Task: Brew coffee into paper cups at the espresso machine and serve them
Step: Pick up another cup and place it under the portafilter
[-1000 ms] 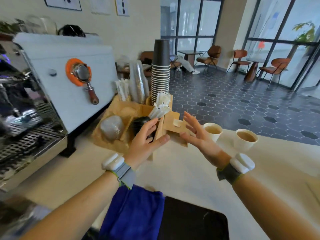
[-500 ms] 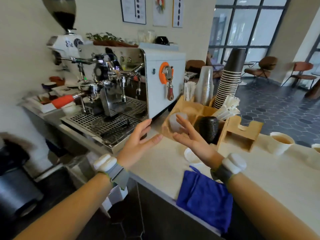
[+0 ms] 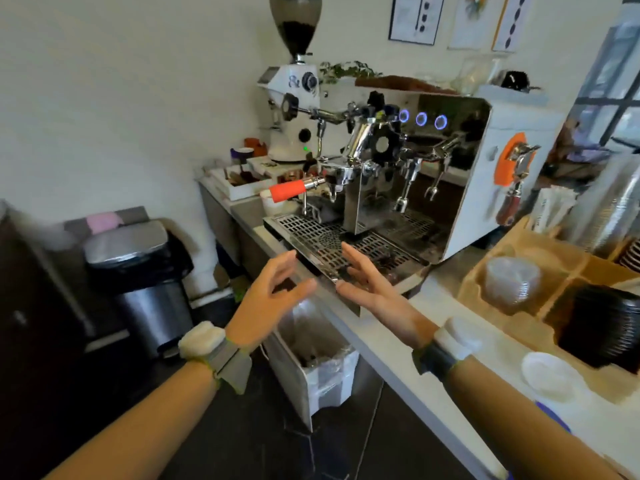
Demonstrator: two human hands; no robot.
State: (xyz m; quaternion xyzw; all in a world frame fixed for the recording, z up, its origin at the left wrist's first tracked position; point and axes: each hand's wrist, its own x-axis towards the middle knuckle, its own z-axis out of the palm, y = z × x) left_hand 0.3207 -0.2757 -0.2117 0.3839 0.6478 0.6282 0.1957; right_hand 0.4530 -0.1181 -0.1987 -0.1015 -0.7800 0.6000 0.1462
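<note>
The espresso machine (image 3: 464,161) stands on the counter, chrome front and white side, three blue lights lit. A portafilter with an orange-red handle (image 3: 287,190) sits locked in its left group. The drip tray grate (image 3: 332,244) lies in front. My left hand (image 3: 268,299) and my right hand (image 3: 370,285) float side by side just before the tray's near edge, fingers relaxed and spread, both empty. No filled paper cup is in view.
A coffee grinder (image 3: 294,109) stands left of the machine. A cardboard organiser (image 3: 561,268) with lids sits right, a white lid (image 3: 550,377) on the counter (image 3: 398,348). Below are a steel pedal bin (image 3: 145,289) and a white lined bin (image 3: 318,362).
The view has swung left from the two filled cups and the organiser to the espresso machine. Both hands moved left with it and stayed empty.
</note>
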